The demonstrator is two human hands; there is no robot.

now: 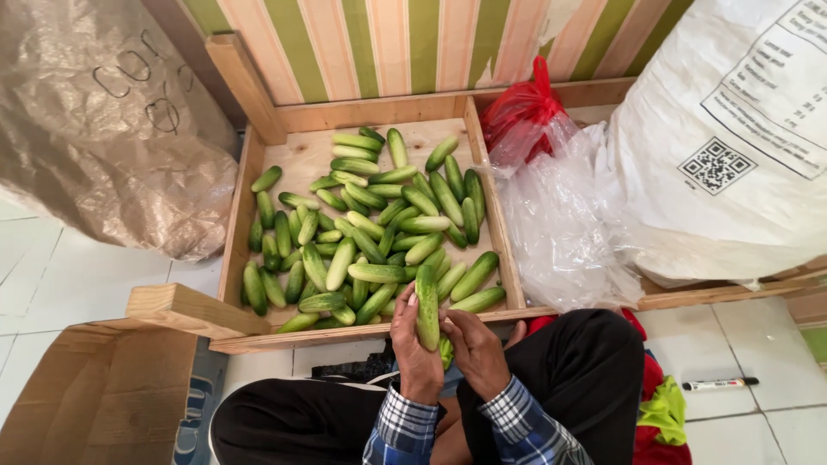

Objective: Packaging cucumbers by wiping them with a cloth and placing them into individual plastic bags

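Sacks flank the scene: a big white sack (732, 146) leans at the right, and a brown sack (103, 120) slumps at the left on the tiled floor (77, 275). Between them lies a shallow wooden crate (245, 185) against a striped wall, its left compartment strewn with a heap of green cucumbers (370, 224); its right compartment holds crumpled clear plastic (560, 224) with a red bag (521, 108) behind it. An open cardboard box (95, 396) sits at lower left, just beside the person's dark-trousered knee. Both hands meet at the crate's near edge, above the person's lap. The left hand (416, 353) has its grip wrapped around the lower part of one cucumber (427, 306), which stands nearly upright with its top over the crate's front rail. The right hand (476, 349) is loosely curled, with its fingers touching the same cucumber's lower end from the other side. A marker pen (719, 384) lies on the floor at the right, well apart from the hands.
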